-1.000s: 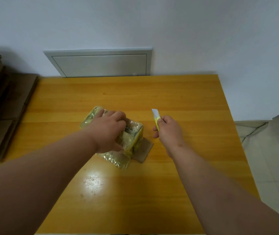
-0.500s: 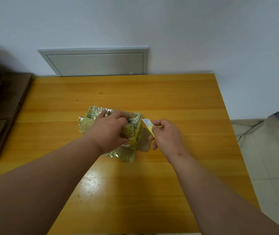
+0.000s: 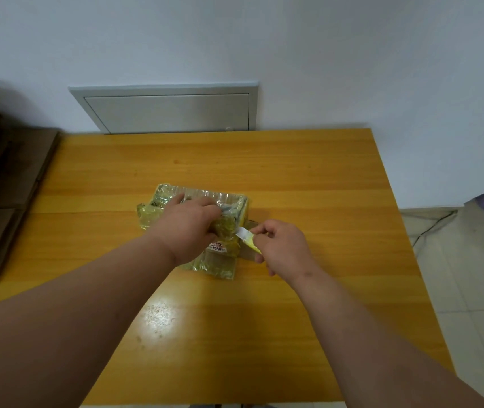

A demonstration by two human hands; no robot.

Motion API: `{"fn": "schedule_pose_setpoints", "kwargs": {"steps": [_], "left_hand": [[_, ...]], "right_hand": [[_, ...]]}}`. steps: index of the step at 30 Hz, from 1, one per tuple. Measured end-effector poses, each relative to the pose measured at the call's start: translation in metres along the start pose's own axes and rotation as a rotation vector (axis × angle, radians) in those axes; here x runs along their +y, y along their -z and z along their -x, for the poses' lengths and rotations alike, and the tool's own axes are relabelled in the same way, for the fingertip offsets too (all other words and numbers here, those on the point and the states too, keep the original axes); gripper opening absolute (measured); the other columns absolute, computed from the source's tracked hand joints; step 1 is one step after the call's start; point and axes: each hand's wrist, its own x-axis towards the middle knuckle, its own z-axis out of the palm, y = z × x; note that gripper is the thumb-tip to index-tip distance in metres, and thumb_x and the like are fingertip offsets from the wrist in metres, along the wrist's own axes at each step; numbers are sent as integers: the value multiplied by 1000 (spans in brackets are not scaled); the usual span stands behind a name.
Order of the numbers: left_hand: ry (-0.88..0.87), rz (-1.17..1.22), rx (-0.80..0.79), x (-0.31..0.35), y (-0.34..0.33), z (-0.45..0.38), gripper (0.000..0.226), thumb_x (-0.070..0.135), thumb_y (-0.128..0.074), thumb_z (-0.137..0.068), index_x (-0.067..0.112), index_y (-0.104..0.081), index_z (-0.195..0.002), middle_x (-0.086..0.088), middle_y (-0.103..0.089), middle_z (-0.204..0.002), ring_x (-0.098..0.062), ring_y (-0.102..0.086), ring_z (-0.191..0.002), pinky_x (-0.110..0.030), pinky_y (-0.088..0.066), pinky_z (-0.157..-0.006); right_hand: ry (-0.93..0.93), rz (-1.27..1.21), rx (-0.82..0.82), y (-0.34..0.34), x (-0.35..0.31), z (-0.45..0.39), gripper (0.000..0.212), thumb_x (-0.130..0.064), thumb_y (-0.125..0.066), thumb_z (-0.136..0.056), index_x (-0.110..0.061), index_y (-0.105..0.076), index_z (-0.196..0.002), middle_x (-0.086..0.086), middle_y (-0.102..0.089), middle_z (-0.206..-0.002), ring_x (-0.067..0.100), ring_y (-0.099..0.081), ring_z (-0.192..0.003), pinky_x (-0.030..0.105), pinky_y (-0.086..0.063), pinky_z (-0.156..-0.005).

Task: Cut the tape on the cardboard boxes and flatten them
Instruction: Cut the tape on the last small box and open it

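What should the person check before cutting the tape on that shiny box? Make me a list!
1. Box held steady: ok. The left hand grips the top of the tape-wrapped box.
2. Cutter in hand: ok. The right hand pinches the small yellow cutter.
3. Blade at the tape: ok. Its white tip sits against the box's right side.
4. Left fingers away from the blade: not ok. They lie close beside the tip.
5. Box flat on the table: ok.
6. Where the tape seam runs: cannot tell. The shiny wrap hides it.
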Motion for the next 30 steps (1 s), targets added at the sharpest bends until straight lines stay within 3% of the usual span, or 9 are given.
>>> {"fn": "schedule_pose_setpoints", "kwargs": {"steps": [3,5,7,9,11,13,16,25,30], "left_hand": [[26,-56,-91,2,2,1,36,51,-56,-94,27,-66,-119,13,-45,-149,-14,-24,-147,-54,-1,-119],[78,-17,-186,7,8,0,59,69,-32,-93,29,-70,-115,17,-42,-151,-14,-16,-150,-65,0,-115],[159,130,-198,10,16,-3,64,65,-21,-96,29,-68,-121,7,-56,-141,-19,-35,-142,-63,-22,-114],[225,240,-84,7,24,-7,41,45,-37,-103,22,-72,-108,-6,-66,-123,-21,-61,-108,-41,-51,-89],[274,221,-8,0,24,-11,21,30,-54,-95,21,-70,-104,-5,-57,-135,-23,-56,-115,-45,-48,-95],[319,160,-87,-7,19,-11,47,36,-64,-88,30,-53,-133,3,-42,-149,-26,-35,-138,-68,-26,-110],[280,58,-178,-12,10,-8,78,43,-69,-87,42,-23,-150,11,-17,-162,-21,-9,-151,-73,-10,-112],[181,-57,126,-25,-13,-9,66,45,-67,-87,44,-34,-144,8,-40,-150,-25,-30,-140,-53,-29,-111],[169,-71,180,-26,-17,-11,53,41,-57,-95,39,-37,-144,8,-45,-145,-25,-33,-136,-48,-35,-103]], "right_hand": [[50,79,21,-1,2,-2,16,-21,-49,-96,-32,-61,-97,3,-69,-73,16,-54,-52,37,-48,-51],[91,138,43,-5,2,-4,20,-22,-48,-98,-32,-62,-107,0,-69,-79,19,-59,-61,36,-49,-56],[111,155,79,-7,1,-6,22,-22,-50,-98,-30,-64,-113,-5,-66,-82,15,-58,-66,29,-44,-55],[128,159,76,-8,2,-6,20,-24,-50,-99,-30,-63,-113,-9,-62,-80,8,-52,-60,24,-36,-51],[140,138,69,-6,3,-6,18,-25,-51,-99,-32,-62,-112,-13,-59,-78,6,-48,-56,23,-34,-52],[161,121,68,-3,3,-5,18,-25,-53,-99,-30,-62,-113,-11,-59,-84,9,-51,-66,24,-37,-60],[192,157,49,2,3,-6,20,-25,-55,-99,-27,-63,-117,-7,-51,-105,11,-47,-94,25,-35,-77],[316,295,68,5,5,0,25,-25,-60,-96,-23,-67,-119,-9,-41,-91,6,-41,-68,29,-35,-64],[399,399,72,6,2,1,25,-24,-62,-94,-22,-69,-118,-3,-46,-94,14,-44,-71,31,-39,-63]]}}
